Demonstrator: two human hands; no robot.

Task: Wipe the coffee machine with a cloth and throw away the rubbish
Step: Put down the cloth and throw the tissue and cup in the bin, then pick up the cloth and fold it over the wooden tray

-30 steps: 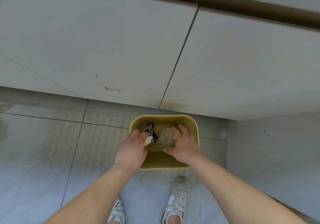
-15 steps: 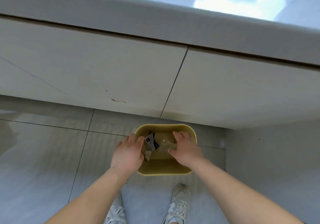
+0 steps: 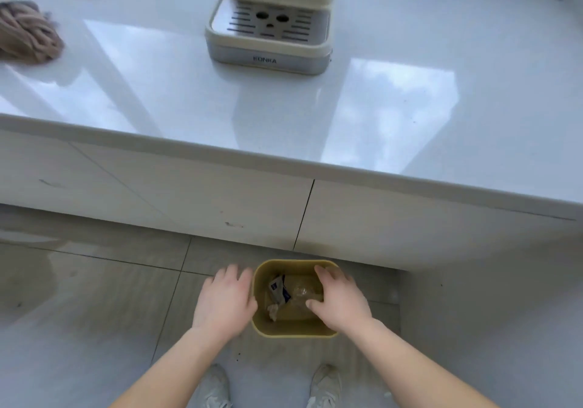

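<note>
Three bits of rubbish lie in the bin (image 3: 295, 333) at six o'clock on the floor: a creased packet (image 3: 279, 287), a clear plastic container (image 3: 301, 294) and a tissue wad (image 3: 273, 311). I judge the throwing-away done.

My left hand (image 3: 222, 302) hovers at the bin's nine o'clock, fingers spread and empty. My right hand (image 3: 342, 300), over the three o'clock rim, looks loosely open and empty too.

The bin is smooth mustard plastic with rounded corners. At twelve o'clock the cream coffee machine (image 3: 271, 25) stands on the glossy counter (image 3: 284, 107), with the bunched beige cloth (image 3: 28, 33) at ten. I cannot tell whether the wiping is finished.

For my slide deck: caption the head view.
At the yellow bin of rubbish, left hand and right hand are open; coffee machine and cloth sit on counter.
</note>
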